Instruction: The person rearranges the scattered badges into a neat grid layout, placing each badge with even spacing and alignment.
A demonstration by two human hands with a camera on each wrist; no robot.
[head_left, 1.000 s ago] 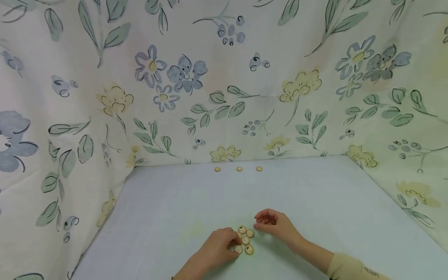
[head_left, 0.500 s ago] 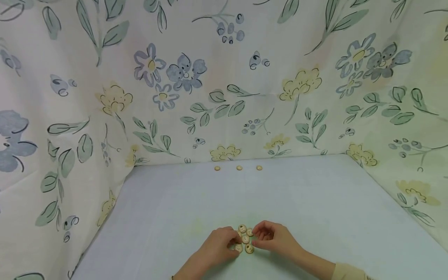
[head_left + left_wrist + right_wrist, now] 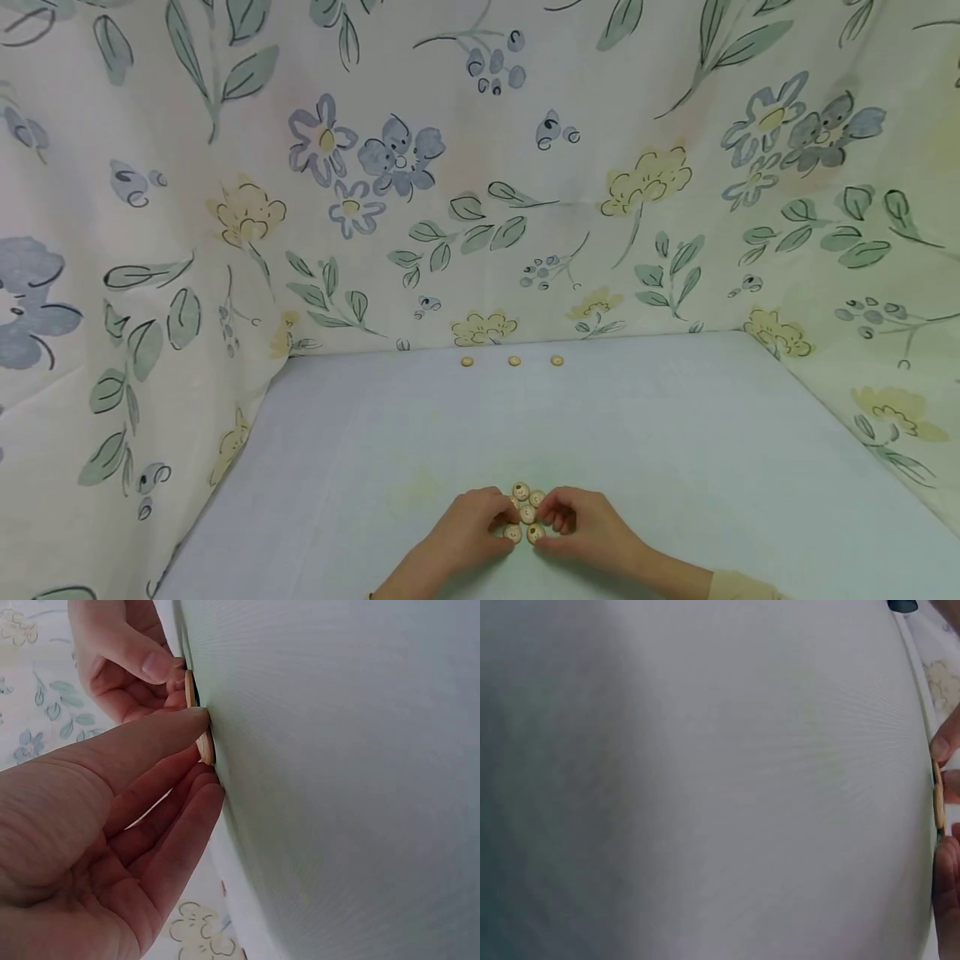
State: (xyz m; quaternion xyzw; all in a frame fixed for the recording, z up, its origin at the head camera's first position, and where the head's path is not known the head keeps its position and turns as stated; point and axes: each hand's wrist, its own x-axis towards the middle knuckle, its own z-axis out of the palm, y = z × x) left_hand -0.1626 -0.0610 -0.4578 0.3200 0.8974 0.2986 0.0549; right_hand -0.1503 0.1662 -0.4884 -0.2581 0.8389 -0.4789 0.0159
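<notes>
A tight cluster of small round wooden discs (image 3: 527,514), several with dark markings on top, lies flat on the table between my hands in the head view. My left hand (image 3: 472,527) holds the left side, its thumb at the lower-left disc (image 3: 512,534) and curled fingers at a partly covered disc above. My right hand (image 3: 592,531) grips the right side, thumb at the lower-right disc (image 3: 536,534) and fingertips by the upper-right disc (image 3: 537,498). In the left wrist view, a disc (image 3: 207,747) shows edge-on beside my left thumb. Fingers hide part of the cluster.
Three similar discs stand spaced in a row, left (image 3: 467,362), middle (image 3: 514,361) and right (image 3: 557,361), near the back edge of the pale table (image 3: 375,433). A floral curtain (image 3: 480,167) encloses the back and sides.
My right hand has come in leftward and down from apart, onto the right side of the cluster. My left hand stays in place. The three far discs have not moved.
</notes>
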